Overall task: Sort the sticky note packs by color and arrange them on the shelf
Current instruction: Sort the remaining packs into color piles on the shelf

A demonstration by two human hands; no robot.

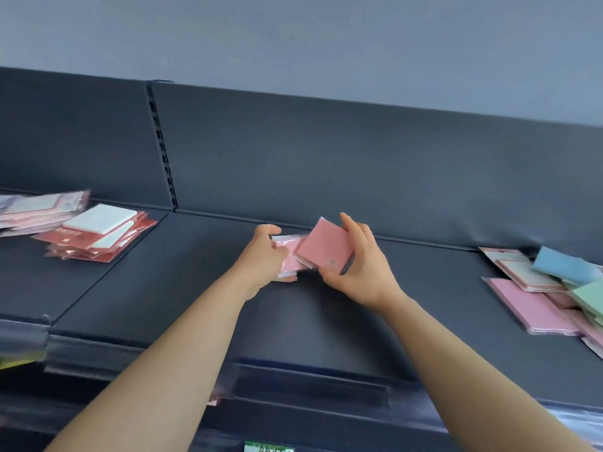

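Pinches in right hand (362,272) a salmon-pink square wrapped sticky note pack (326,249), tilted, overlapping from the right a pale pink wrapped pack (287,257) gripped in left hand (261,256), over mid dark grey metal shelf (195,272).

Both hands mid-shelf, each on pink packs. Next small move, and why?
Probably lower the pink pack in the right hand flat onto the pink stack that the left hand grips. The pack is tilted, already overlaps the stack's right side, and the colours match.
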